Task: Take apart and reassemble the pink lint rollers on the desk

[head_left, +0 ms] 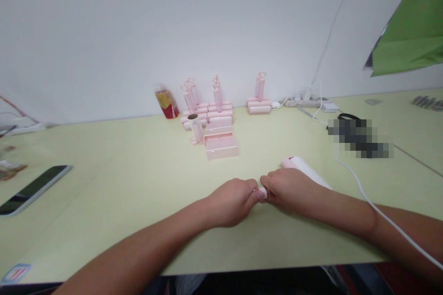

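Observation:
My left hand [235,200] and my right hand [287,189] meet above the front of the table, fingers closed. Between them shows the end of a small pale, rounded piece [263,192]; both hands grip it, and most of it is hidden by the fingers. Just behind my right hand lies a white roll [308,170] with a pink end, partly covered by the hand and forearm. Further back, an open translucent pink case [221,146] rests next to a sticky paper roll [197,130] with a brown core.
Several pink cylinders with heart-shaped loops [217,97] stand on pink cases along the wall, with another group [260,97] to their right. A red-yellow packet [167,103], a phone [34,189], a power strip [294,102] and a white cable [360,189] are also around.

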Motion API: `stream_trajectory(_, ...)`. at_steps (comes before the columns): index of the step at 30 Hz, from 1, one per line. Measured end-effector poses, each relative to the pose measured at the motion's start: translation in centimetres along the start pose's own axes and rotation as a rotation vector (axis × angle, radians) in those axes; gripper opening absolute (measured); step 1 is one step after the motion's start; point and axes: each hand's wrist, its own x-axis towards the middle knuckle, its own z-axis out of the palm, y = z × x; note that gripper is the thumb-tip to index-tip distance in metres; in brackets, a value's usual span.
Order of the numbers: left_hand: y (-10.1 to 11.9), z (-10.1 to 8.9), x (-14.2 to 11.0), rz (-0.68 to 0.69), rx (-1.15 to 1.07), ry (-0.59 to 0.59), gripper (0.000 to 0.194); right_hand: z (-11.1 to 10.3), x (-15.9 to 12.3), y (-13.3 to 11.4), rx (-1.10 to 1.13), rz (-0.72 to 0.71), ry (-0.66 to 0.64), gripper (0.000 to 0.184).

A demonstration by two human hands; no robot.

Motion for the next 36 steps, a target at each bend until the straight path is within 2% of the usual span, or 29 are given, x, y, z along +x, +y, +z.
stream_trajectory(8, -0.1, 0.6, 0.2, -0.030, 0.004, 0.065, 0.034, 0.0, 0.1, 0.1, 0.003, 0.006, 0.080, 0.031)
stream_trajectory(18, 0.0, 1.8, 0.6, -0.134, 0.011, 0.092, 0.036, 0.1, 0.1, 0.1, -0.009, 0.044, 0.052, 0.035)
stream_trajectory(30, 0.0, 1.8, 0.7, -0.110, 0.105, 0.083, 0.035, -0.1, 0.1, 0.1, 0.012, 0.049, 0.053, 0.032)
stream_trajectory(34, -0.1, 1.2, 0.6, -0.075, 0.130, 0.078, 0.039, -0.1, 0.1, 0.1, 0.021, 0.043, 0.069, 0.028)
stream_trajectory(36, -0.4, 0.5, 0.5, -0.024, 0.097, 0.121, 0.041, -0.2, 0.1, 0.2, 0.039, 0.029, 0.084, 0.027)
